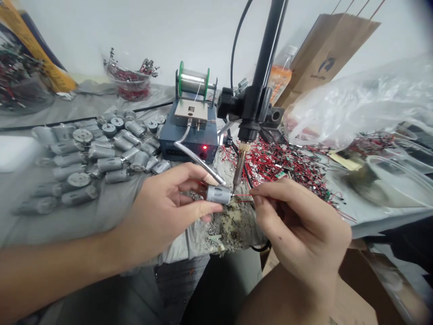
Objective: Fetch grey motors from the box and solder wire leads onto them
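Note:
A small silver motor (218,194) lies sideways between the thumb and fingers of my left hand (169,201), its terminal end facing right. My right hand (291,221) pinches a thin red wire (242,195) that reaches to that terminal end. Just above the terminals is the tip of a soldering iron (239,169), held in a black stand (252,108). A curved metal solder feed tube (199,160) runs from the blue solder feeder (189,137) down to the same spot.
Many grey motors (111,163) lie on the left of the table. A heap of red wires and small boards (287,167) spreads behind my right hand. Farther back are a solder spool (194,81), a plastic tub (130,85) and a paper bag (331,54).

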A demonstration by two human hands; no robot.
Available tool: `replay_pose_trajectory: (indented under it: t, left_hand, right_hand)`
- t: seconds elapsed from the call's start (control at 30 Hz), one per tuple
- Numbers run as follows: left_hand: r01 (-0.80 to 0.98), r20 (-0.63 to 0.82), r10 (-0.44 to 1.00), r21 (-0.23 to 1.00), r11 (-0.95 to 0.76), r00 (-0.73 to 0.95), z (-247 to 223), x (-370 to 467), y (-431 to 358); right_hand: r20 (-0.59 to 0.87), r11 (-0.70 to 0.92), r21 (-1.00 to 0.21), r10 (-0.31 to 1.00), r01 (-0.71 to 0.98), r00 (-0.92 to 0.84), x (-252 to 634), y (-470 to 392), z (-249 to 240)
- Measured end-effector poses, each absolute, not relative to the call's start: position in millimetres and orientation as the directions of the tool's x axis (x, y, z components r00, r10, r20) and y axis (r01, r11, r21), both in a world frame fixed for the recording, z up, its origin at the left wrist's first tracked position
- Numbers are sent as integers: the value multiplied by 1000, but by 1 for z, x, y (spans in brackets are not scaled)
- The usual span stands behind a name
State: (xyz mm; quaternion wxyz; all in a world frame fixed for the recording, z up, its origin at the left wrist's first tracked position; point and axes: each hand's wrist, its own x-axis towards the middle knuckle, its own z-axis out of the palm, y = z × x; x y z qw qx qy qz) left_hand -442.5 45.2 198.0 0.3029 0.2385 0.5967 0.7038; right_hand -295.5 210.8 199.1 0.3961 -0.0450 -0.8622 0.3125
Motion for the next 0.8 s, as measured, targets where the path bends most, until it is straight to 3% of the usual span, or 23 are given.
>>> replay_pose_trajectory:
  t: [0.8]
  left_hand:
    - [-89,20,702,989,-118,-712,195,-442,44]
  right_hand:
    - [657,790,-584,326,-185,-680,-297,211,195]
